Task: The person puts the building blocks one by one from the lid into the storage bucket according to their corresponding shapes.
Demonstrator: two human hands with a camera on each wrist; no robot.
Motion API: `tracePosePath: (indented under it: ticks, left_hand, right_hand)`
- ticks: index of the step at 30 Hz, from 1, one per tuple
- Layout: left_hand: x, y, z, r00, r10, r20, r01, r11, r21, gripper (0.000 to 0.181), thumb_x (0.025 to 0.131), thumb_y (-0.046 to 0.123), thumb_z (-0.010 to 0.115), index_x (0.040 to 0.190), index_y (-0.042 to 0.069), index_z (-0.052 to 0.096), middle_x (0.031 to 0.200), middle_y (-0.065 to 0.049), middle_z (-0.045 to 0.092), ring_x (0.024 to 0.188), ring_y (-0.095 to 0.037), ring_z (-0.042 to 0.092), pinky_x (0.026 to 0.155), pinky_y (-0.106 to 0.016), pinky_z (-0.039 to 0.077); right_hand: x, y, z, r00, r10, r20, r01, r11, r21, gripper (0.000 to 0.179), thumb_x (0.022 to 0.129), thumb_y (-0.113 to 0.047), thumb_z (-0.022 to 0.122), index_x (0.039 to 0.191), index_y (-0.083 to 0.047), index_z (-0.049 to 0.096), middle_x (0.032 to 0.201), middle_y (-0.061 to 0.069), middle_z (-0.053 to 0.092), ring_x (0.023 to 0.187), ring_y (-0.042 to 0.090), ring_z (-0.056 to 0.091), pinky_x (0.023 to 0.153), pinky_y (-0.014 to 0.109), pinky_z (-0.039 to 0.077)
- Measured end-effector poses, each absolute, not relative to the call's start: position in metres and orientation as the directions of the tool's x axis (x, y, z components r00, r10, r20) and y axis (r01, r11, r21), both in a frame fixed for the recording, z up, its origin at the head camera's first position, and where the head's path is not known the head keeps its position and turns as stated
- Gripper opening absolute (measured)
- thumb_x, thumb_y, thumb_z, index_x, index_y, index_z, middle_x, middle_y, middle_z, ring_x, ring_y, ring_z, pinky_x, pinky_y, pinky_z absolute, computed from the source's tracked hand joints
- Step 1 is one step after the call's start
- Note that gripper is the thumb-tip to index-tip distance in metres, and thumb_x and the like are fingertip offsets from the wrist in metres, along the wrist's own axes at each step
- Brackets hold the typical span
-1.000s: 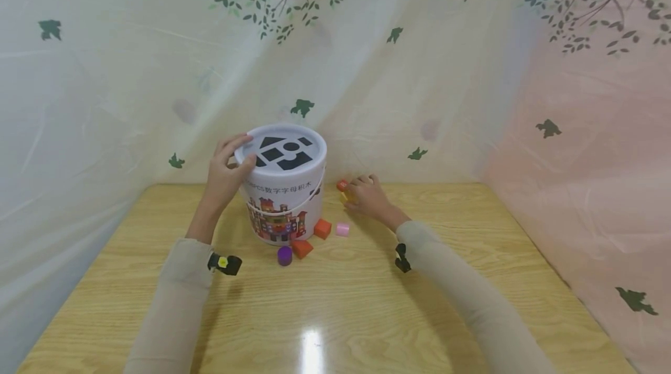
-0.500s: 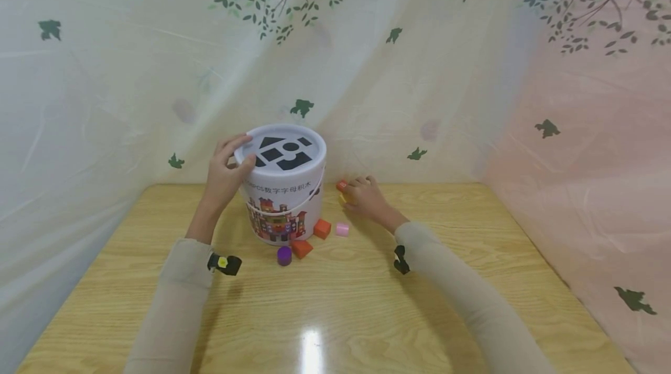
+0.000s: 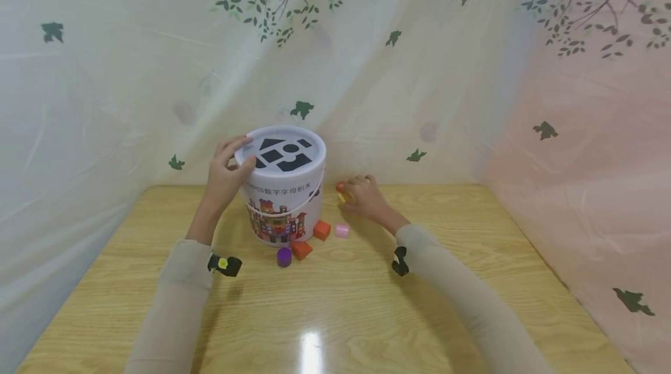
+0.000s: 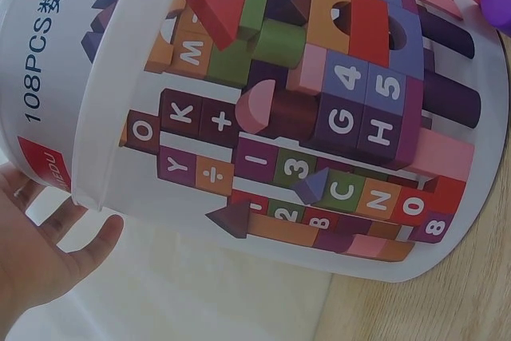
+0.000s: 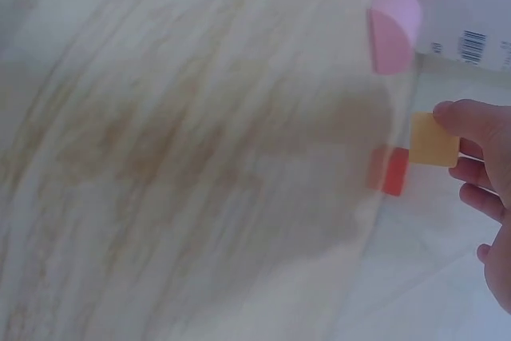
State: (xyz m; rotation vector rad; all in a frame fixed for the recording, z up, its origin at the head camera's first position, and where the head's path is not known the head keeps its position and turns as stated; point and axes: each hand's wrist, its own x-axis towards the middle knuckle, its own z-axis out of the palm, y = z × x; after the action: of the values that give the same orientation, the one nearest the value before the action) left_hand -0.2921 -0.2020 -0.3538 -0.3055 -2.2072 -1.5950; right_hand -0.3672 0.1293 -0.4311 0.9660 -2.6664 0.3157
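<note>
A white lidded toy-block bucket (image 3: 283, 211) with printed blocks on its side stands upright on the table. My left hand (image 3: 225, 170) grips the left rim of its lid, fingers over the top and thumb at the front. In the left wrist view the bucket's printed side (image 4: 343, 117) fills most of the picture. Right of the bucket, my right hand (image 3: 369, 199) pinches a yellow block (image 5: 435, 140) between thumb and fingers. Close beside that block lies a red block (image 5: 395, 172), partly covered by the hand in the head view.
In front of the bucket lie a purple cylinder (image 3: 284, 257), an orange-red triangular block (image 3: 301, 250), an orange-red cube (image 3: 322, 230) and a pink half-round block (image 3: 342, 231). A leaf-patterned curtain (image 3: 367, 88) hangs right behind the wooden table (image 3: 251, 316).
My right hand has edged very slightly left with the yellow block, covering more of the red one. The left hand and bucket have stayed put.
</note>
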Motion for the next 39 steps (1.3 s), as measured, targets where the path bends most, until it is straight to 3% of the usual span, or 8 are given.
tracePosePath:
  ticks: [8,18,32,39]
  left_hand:
    - [-0.291,-0.201,-0.352,-0.899,-0.052,0.436,0.399,0.316,0.861,0.056,0.097,0.027,0.060,0.150,0.011,0.050,0.157,-0.009,0.036,0.139,-0.028,0.038,0.113,-0.053,0.045]
    - [-0.291,-0.201,-0.352,-0.901,-0.057,0.430,0.391,0.321,0.862,0.057,0.097,0.027,0.059,0.151,0.010,0.049,0.158,-0.009,0.036,0.139,-0.028,0.038,0.114,-0.054,0.044]
    - [-0.290,-0.201,-0.351,-0.901,-0.063,0.428,0.387,0.326,0.863,0.056,0.097,0.027,0.059,0.150,0.011,0.051,0.158,-0.007,0.037,0.138,-0.026,0.039,0.113,-0.051,0.046]
    - [-0.292,-0.202,-0.352,-0.904,-0.059,0.423,0.383,0.323,0.865,0.057,0.097,0.026,0.059,0.151,0.011,0.049,0.159,-0.007,0.035,0.140,-0.028,0.037,0.114,-0.053,0.044]
  right_hand:
    - [-0.368,0.132,-0.411,-0.726,-0.554,0.408,-0.650,0.746,-0.146,0.035,0.082,-0.023,0.083,0.110,-0.005,0.074,0.112,0.012,0.074,0.113,0.033,0.063,0.109,0.064,0.038]
    - [-0.359,0.132,-0.364,-0.738,-0.476,0.478,-0.645,0.706,-0.293,0.036,0.082,-0.022,0.084,0.113,-0.006,0.074,0.115,0.012,0.073,0.118,0.033,0.058,0.110,0.060,0.034]
    - [-0.336,0.117,-0.289,-0.583,-0.421,0.695,-0.722,0.661,-0.205,0.038,0.085,-0.022,0.082,0.118,-0.006,0.073,0.121,0.012,0.071,0.122,0.030,0.056,0.112,0.053,0.033]
    - [-0.322,0.096,-0.265,-0.570,-0.444,0.691,-0.752,0.621,-0.221,0.041,0.086,-0.024,0.082,0.122,-0.007,0.071,0.125,0.011,0.070,0.125,0.028,0.055,0.117,0.049,0.030]
